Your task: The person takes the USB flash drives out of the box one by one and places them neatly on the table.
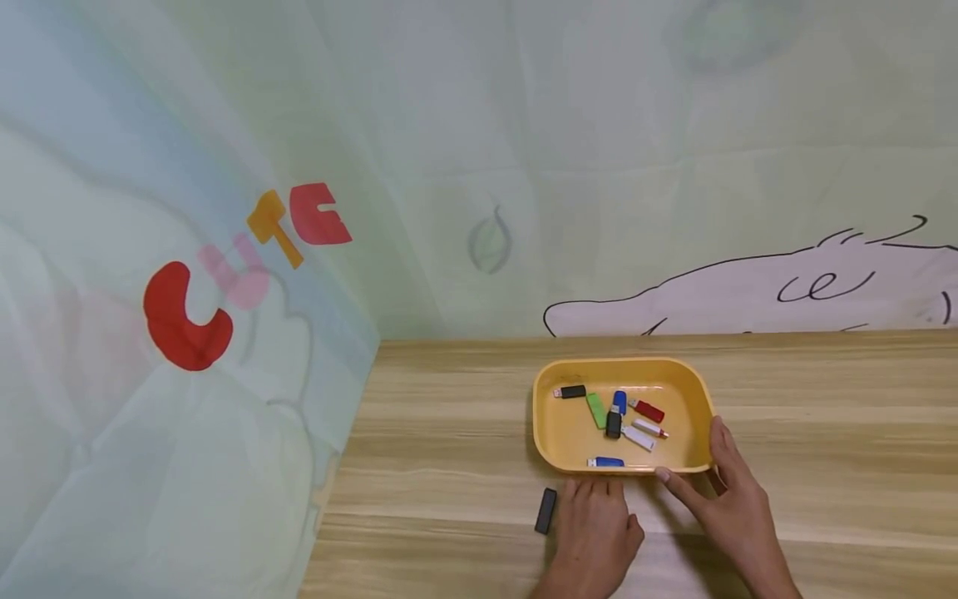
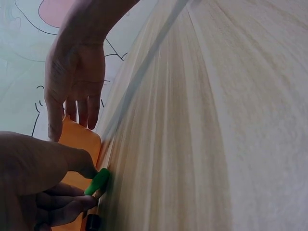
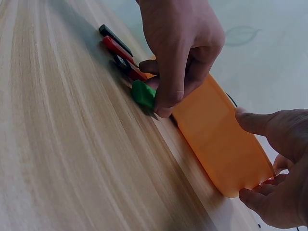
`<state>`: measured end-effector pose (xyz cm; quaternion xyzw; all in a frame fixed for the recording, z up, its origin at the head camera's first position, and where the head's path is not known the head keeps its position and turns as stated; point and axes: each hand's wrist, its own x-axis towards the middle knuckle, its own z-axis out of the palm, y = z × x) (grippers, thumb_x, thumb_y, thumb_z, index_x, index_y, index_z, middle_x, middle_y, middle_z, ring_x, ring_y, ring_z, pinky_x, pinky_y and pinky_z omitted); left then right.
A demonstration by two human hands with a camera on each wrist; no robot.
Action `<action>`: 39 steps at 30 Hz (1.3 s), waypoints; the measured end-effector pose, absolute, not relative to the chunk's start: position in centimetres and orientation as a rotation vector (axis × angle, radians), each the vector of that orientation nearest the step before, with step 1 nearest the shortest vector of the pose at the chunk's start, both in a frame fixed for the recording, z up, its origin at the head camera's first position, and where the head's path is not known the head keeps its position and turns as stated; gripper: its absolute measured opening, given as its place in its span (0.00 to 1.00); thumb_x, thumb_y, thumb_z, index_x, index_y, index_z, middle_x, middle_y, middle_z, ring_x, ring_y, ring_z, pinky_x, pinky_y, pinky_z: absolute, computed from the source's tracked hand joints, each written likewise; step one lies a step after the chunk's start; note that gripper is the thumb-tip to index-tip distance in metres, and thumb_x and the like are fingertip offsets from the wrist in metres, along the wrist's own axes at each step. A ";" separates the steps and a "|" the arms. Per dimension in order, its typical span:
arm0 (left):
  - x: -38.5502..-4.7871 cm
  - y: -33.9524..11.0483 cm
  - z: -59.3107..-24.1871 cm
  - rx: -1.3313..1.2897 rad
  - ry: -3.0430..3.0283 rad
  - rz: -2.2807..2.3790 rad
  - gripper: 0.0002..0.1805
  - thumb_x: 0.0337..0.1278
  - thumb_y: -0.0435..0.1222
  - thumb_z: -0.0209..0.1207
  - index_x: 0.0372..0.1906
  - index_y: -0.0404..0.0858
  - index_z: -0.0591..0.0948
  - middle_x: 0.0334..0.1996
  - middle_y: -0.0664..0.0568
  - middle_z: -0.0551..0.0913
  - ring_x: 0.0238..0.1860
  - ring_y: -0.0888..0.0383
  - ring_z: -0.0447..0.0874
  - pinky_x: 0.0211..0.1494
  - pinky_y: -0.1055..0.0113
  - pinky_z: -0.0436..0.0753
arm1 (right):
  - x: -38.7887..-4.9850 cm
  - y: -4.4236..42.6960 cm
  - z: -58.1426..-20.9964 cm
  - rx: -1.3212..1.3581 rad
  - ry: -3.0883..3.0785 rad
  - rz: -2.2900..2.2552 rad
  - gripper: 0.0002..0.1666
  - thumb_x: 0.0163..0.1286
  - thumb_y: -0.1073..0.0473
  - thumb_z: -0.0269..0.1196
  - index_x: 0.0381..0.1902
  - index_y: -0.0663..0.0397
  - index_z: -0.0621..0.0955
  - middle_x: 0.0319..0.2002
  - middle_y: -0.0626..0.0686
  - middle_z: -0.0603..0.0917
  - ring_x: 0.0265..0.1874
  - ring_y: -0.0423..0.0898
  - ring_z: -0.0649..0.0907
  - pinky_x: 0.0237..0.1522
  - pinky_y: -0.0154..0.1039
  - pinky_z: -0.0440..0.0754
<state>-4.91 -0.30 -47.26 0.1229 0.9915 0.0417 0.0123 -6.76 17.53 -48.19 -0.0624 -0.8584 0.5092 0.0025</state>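
As the left hand (image 1: 595, 532), fingers curled, pinches a green plastic stick (image 3: 143, 94), the part-open right hand (image 1: 737, 507) grips a yellow rounded plastic tray (image 1: 555, 437) just beyond, near the tabletop's (image 1: 434, 433) far edge.

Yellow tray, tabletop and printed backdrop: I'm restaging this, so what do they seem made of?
Yellow tray: probably moulded plastic, smooth and slightly glossy, with rounded corners and highlights inside.
Tabletop: wood or wood-look laminate, satin; long grain streaks show, but the look can't settle which.
Printed backdrop: matte, perhaps fabric, given its soft creases.
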 end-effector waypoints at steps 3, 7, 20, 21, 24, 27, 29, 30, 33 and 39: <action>-4.9 -0.3 -47.3 0.385 3.094 0.120 0.20 0.58 0.53 0.72 0.48 0.44 0.88 0.41 0.58 0.89 0.45 0.64 0.85 0.45 0.67 0.69 | -6.8 17.5 -48.2 -0.194 -2.693 1.592 0.65 0.66 0.53 0.77 0.85 0.60 0.47 0.86 0.64 0.45 0.84 0.65 0.53 0.65 0.23 0.65; -4.8 -0.1 -47.3 0.381 3.083 0.121 0.18 0.58 0.53 0.72 0.44 0.45 0.88 0.38 0.59 0.89 0.43 0.65 0.85 0.44 0.67 0.68 | -6.7 17.6 -48.2 -0.195 -2.695 1.586 0.66 0.66 0.53 0.78 0.85 0.60 0.47 0.86 0.64 0.45 0.84 0.66 0.54 0.65 0.25 0.65; -4.7 0.1 -47.3 0.364 3.066 0.140 0.19 0.58 0.55 0.73 0.43 0.45 0.89 0.39 0.59 0.89 0.45 0.65 0.85 0.47 0.67 0.70 | -6.4 17.6 -48.2 -0.206 -2.692 1.573 0.66 0.66 0.53 0.78 0.85 0.60 0.47 0.86 0.64 0.46 0.84 0.66 0.53 0.60 0.13 0.58; -4.7 0.2 -47.3 0.362 3.062 0.140 0.19 0.58 0.55 0.73 0.44 0.45 0.89 0.40 0.59 0.89 0.46 0.65 0.86 0.48 0.67 0.71 | -6.4 17.6 -48.2 -0.207 -2.693 1.573 0.66 0.66 0.53 0.78 0.85 0.60 0.47 0.86 0.64 0.45 0.84 0.66 0.53 0.62 0.15 0.59; -4.7 0.1 -47.4 0.361 3.060 0.133 0.20 0.58 0.55 0.73 0.45 0.45 0.89 0.41 0.59 0.89 0.47 0.65 0.86 0.50 0.67 0.72 | -6.5 17.7 -48.3 -0.212 -2.712 1.567 0.66 0.66 0.52 0.78 0.85 0.60 0.47 0.86 0.64 0.45 0.84 0.66 0.53 0.67 0.27 0.66; -4.6 0.0 -47.5 0.360 3.059 0.146 0.20 0.58 0.55 0.73 0.44 0.45 0.89 0.40 0.59 0.90 0.47 0.65 0.86 0.50 0.67 0.72 | -6.6 17.7 -48.3 -0.217 -2.730 1.568 0.67 0.66 0.52 0.78 0.85 0.61 0.46 0.86 0.65 0.44 0.83 0.67 0.54 0.67 0.37 0.67; -4.6 0.0 -47.5 0.360 3.063 0.154 0.19 0.57 0.55 0.73 0.43 0.45 0.89 0.40 0.59 0.89 0.46 0.65 0.86 0.50 0.67 0.72 | -6.6 17.7 -48.4 -0.221 -2.738 1.568 0.67 0.66 0.52 0.78 0.85 0.61 0.46 0.86 0.64 0.44 0.84 0.67 0.54 0.67 0.33 0.67; -4.6 0.0 -47.5 0.359 3.065 0.159 0.19 0.57 0.55 0.73 0.43 0.45 0.89 0.39 0.59 0.89 0.46 0.65 0.86 0.49 0.67 0.72 | -6.6 17.7 -48.4 -0.220 -2.738 1.566 0.66 0.66 0.52 0.78 0.85 0.61 0.46 0.86 0.65 0.44 0.83 0.67 0.54 0.67 0.30 0.66; -4.6 0.0 -47.6 0.361 3.069 0.164 0.19 0.57 0.54 0.73 0.42 0.45 0.88 0.39 0.59 0.89 0.45 0.65 0.86 0.48 0.67 0.71 | -6.6 17.6 -48.5 -0.209 -2.721 1.586 0.67 0.66 0.53 0.78 0.84 0.62 0.46 0.86 0.65 0.44 0.84 0.67 0.53 0.66 0.24 0.64; -4.7 -0.1 -47.4 0.358 3.048 0.155 0.18 0.58 0.55 0.73 0.41 0.46 0.88 0.36 0.59 0.88 0.42 0.65 0.85 0.46 0.67 0.70 | -6.7 17.5 -48.3 -0.208 -2.717 1.574 0.66 0.66 0.52 0.78 0.85 0.60 0.46 0.86 0.64 0.45 0.83 0.67 0.55 0.65 0.23 0.65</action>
